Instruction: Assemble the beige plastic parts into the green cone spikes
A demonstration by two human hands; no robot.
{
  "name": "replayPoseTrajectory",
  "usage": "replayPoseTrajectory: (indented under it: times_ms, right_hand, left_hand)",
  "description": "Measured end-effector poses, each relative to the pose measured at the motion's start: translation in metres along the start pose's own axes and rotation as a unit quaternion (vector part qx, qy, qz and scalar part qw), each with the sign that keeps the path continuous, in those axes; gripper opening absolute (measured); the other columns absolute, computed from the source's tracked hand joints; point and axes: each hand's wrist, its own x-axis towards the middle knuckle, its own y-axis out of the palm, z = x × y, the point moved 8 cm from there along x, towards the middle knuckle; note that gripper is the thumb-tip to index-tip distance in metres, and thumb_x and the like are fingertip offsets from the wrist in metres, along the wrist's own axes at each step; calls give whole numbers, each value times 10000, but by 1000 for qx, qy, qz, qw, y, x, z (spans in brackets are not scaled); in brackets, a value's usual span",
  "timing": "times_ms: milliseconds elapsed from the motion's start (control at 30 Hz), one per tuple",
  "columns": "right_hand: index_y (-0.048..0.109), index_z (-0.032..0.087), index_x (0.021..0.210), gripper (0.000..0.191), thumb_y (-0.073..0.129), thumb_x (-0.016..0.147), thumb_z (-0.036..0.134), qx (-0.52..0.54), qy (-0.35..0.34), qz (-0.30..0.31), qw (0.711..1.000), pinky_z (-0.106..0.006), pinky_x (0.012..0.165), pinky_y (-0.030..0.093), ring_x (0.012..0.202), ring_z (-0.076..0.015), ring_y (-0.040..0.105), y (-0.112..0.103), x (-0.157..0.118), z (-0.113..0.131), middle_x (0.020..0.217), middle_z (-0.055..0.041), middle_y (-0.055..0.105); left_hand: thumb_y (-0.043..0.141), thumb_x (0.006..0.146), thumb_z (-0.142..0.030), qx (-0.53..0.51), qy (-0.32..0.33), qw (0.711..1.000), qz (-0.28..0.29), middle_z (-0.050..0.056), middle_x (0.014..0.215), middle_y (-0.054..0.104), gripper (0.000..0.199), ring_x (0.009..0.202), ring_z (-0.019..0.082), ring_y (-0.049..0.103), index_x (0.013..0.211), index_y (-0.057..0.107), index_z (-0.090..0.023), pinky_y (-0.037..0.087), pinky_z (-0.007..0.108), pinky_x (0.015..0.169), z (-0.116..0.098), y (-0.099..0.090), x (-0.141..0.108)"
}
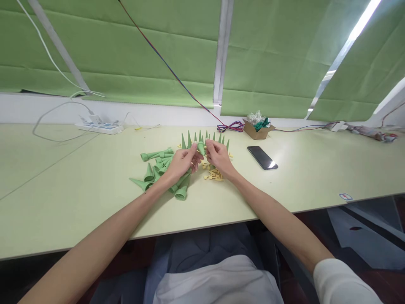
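Observation:
Between my two hands a green plastic cone is held above the table. My left hand pinches the cone from the left side. My right hand is closed at the cone's right side, with a small yellow piece at its fingertips, touching or close against the cone. Loose green cones lie in a heap below and left of my left hand. Small yellow pieces are scattered beneath my right hand. Behind both hands several green cones stand upright in rows, partly hidden.
A black phone lies to the right. Farther back are a small cardboard box with plastic and green material, a coiled red-blue wire and a power strip. The table's front edge runs before my lap.

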Motion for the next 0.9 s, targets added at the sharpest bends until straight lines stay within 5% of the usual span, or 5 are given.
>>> replayPoseTrajectory:
  times_ms: [200,567,900]
  right_hand:
    - [404,216,657,549,536,884,698,41,-36,16,998,-243,449,283,473,-75,313,2,-1,2,554,61,327]
    - [346,217,568,609,529,876,708,2,-6,-2,1000,-252,431,259,457,-84,324,-2,-1,-2,488,51,303]
    - [312,223,530,612,644,833,638,56,48,10,997,-249,396,218,385,-59,263,2,0,-13,445,71,268]
  left_hand:
    - [584,859,-666,-28,-12,999,24,35,592,577,551,486,127,542,653,581,-154,433,250,449,0,3,-1]
    - [666,839,-530,118,69,991,-1,-22,539,560,392,465,110,501,713,561,-175,397,243,503,-8,-4,-4]
    - [704,804,-431,202,197,958,-60,33,869,594,268,660,120,552,864,665,-173,474,241,563,-23,-5,-9]
